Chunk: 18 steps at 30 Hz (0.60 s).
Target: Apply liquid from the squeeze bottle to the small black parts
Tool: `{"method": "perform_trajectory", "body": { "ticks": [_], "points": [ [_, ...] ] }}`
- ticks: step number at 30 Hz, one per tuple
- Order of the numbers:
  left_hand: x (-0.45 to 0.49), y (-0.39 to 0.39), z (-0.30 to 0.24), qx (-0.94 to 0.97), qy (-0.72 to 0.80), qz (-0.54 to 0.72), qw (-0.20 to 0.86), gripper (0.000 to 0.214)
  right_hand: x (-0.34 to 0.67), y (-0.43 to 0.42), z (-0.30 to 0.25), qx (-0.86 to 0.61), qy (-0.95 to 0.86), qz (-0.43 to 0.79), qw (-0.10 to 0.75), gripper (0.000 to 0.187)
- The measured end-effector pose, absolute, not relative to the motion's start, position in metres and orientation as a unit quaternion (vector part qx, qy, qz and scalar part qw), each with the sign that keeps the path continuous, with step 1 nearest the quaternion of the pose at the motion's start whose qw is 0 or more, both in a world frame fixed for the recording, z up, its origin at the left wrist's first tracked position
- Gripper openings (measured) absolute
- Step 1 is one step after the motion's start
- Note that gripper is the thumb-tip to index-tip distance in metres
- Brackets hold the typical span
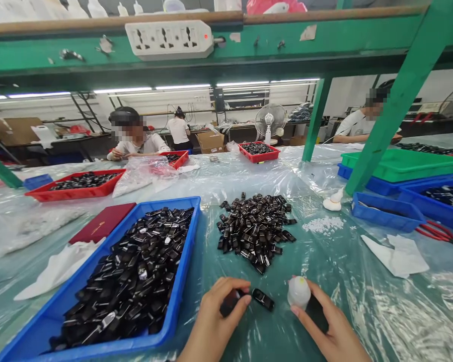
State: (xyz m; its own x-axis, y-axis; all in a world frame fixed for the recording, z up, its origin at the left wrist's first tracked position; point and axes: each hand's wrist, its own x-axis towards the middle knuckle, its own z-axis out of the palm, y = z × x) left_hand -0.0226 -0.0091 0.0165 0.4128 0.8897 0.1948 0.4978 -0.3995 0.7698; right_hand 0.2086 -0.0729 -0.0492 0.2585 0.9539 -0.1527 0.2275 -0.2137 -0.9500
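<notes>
My right fingers point(322, 295) are closed around a small, rounded, whitish translucent bottle point(299, 294) over the green, film-covered counter point(207, 251). My left fingers point(239, 310) curl, thumb and forefinger tips close together right by a glossy black oblong piece point(263, 299); I cannot tell whether they grip anything. Beyond my hands lies a loose heap of similar black pieces point(254, 229), tiny white granules point(323, 224) scattered to its right. A rectangular blue plastic tray point(136, 343) on my left holds many more.

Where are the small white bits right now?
In the head view, the white bits lie right of centre on the green tabletop, right of the pile of black pieces and beyond the right hand.
</notes>
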Motion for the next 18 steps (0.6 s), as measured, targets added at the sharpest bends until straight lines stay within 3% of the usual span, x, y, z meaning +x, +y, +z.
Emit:
{"method": "perform_trajectory", "body": {
  "ticks": [6, 12, 18],
  "points": [
    [-0.023, -0.015, 0.016, 0.743, 0.469, 0.293, 0.377, 0.026, 0.209, -0.077, -0.054, -0.664, -0.457, 0.392, 0.443, 0.067],
    [-0.025, -0.031, 0.023, 0.698, 0.512, 0.267, 0.422, 0.044, 0.209, -0.078, -0.038, -0.662, -0.437, 0.439, 0.423, 0.072],
    [-0.03, -0.02, 0.024, 0.685, 0.513, 0.193, 0.48, 0.043, 0.204, -0.08, -0.032, -0.676, -0.436, 0.395, 0.443, 0.067]
  ]
}}
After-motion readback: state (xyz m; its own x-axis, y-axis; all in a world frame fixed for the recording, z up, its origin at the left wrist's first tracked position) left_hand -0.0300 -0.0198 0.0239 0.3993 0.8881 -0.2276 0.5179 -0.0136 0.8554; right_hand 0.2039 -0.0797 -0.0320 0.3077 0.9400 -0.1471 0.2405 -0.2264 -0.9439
